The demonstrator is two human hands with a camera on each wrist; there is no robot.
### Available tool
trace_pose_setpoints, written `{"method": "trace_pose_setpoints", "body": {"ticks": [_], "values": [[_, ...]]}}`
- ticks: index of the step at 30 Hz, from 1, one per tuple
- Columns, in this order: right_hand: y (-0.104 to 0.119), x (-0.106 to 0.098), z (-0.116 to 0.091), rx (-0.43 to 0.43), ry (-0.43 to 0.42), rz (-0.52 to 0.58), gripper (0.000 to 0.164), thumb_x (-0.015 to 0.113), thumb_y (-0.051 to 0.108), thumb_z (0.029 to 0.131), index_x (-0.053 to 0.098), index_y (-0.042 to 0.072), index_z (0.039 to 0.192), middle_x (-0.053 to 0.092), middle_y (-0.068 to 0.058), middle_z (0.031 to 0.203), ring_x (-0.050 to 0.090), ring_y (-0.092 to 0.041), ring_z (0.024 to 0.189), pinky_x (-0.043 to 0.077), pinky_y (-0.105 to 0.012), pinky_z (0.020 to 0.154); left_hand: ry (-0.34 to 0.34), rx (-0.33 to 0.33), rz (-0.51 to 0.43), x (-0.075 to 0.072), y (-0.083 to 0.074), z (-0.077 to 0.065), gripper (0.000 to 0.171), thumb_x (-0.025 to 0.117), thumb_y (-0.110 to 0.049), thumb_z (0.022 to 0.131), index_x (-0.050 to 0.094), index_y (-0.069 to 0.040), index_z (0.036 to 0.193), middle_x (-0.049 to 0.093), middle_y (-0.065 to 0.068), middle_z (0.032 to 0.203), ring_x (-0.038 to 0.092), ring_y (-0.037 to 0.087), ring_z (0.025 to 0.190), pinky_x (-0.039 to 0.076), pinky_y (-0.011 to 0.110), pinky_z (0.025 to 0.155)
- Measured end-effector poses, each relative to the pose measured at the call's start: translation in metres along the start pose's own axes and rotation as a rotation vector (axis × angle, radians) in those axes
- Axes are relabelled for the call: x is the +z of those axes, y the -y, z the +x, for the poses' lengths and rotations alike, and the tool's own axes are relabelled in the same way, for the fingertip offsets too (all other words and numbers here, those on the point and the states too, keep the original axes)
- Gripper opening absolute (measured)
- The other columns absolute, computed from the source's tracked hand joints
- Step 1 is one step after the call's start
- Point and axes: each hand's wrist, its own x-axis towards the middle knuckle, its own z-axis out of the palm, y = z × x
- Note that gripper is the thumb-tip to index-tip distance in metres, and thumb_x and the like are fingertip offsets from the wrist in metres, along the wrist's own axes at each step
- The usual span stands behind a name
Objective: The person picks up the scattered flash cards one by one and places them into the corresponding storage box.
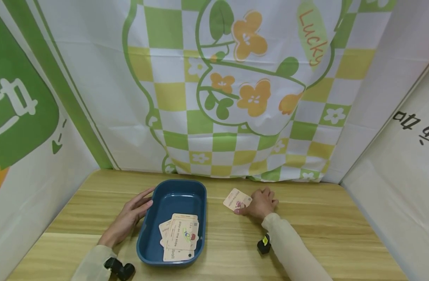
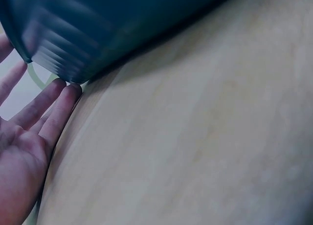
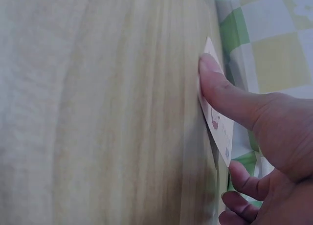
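Note:
My right hand (image 1: 259, 205) holds a pale picture card (image 1: 236, 198) to the right of the blue tray. In the right wrist view the thumb (image 3: 215, 80) lies flat across the card (image 3: 226, 132), with fingers curled at its far edge. The card is tilted close over the table. My left hand (image 1: 128, 218) rests against the left side of the blue tray (image 1: 141, 238), its fingers nearly straight. Fingertips (image 2: 73, 90) touch the tray's outer wall (image 2: 98, 34) low down in the left wrist view. Several cards (image 1: 182, 234) overlap in the tray's near half, the top one reading "play on the slide".
The wooden table (image 1: 305, 234) extends on both sides of the tray. A checked green and yellow cloth (image 1: 225, 152) with flowers hangs along the back edge. White printed panels (image 1: 393, 175) stand at the left and right.

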Motion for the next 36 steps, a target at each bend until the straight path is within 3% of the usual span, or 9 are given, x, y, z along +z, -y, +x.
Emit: {"method": "trace_pose_setpoints", "body": {"ticks": [5,10,18,25,29,36], "values": [[-0.003,-0.002,-0.005,-0.027,0.027,0.008,0.057,0.101,0.048,0.051,0.058,0.012,0.064,0.045,-0.014,0.100,0.035,-0.034,0.094,0.028,-0.048,0.077,-0.003,-0.004,0.002,0.001,0.000,-0.001,0.062,0.051,-0.031,0.108,0.028,-0.009,0.161,0.033,0.025,0.157,0.052,0.008,0.123,0.044,0.016,0.096],[-0.007,-0.006,-0.011,-0.049,0.047,0.032,0.050,0.101,0.043,0.052,0.068,0.011,0.073,0.047,-0.013,0.099,0.036,-0.033,0.093,0.028,-0.046,0.077,-0.007,-0.001,0.005,0.001,0.000,-0.001,0.061,0.051,-0.030,0.108,0.029,-0.009,0.161,0.034,0.026,0.157,0.052,0.009,0.123,0.045,0.016,0.096],[-0.013,-0.019,-0.022,-0.077,0.093,0.087,0.051,0.096,0.039,0.066,0.069,0.005,0.092,0.052,-0.016,0.104,0.042,-0.036,0.099,0.034,-0.056,0.084,-0.001,-0.006,-0.002,0.001,0.000,-0.001,0.061,0.051,-0.030,0.108,0.028,-0.010,0.161,0.034,0.026,0.156,0.051,0.014,0.126,0.045,0.017,0.096],[-0.016,-0.030,-0.033,-0.157,0.145,0.153,0.027,0.084,0.024,0.085,0.067,0.006,0.094,0.055,-0.015,0.110,0.042,-0.036,0.105,0.031,-0.054,0.084,0.004,-0.006,-0.009,0.000,0.000,-0.001,0.061,0.050,-0.030,0.109,0.028,-0.009,0.161,0.034,0.026,0.157,0.052,0.009,0.123,0.045,0.016,0.096],[-0.017,-0.034,-0.036,-0.193,0.159,0.170,0.018,0.078,0.019,0.090,0.068,0.005,0.094,0.054,-0.010,0.100,0.044,-0.033,0.101,0.030,-0.055,0.085,0.000,-0.006,-0.002,0.000,0.000,-0.001,0.061,0.050,-0.031,0.108,0.028,-0.010,0.161,0.034,0.026,0.157,0.052,0.013,0.126,0.044,0.016,0.096],[-0.015,-0.041,-0.045,-0.223,0.170,0.217,0.013,0.071,0.019,0.096,0.068,0.007,0.091,0.055,-0.006,0.099,0.044,-0.030,0.100,0.030,-0.062,0.091,-0.014,-0.009,0.001,0.001,0.000,0.000,0.061,0.052,-0.031,0.108,0.030,-0.010,0.161,0.035,0.026,0.156,0.053,0.015,0.126,0.045,0.017,0.096]]}}
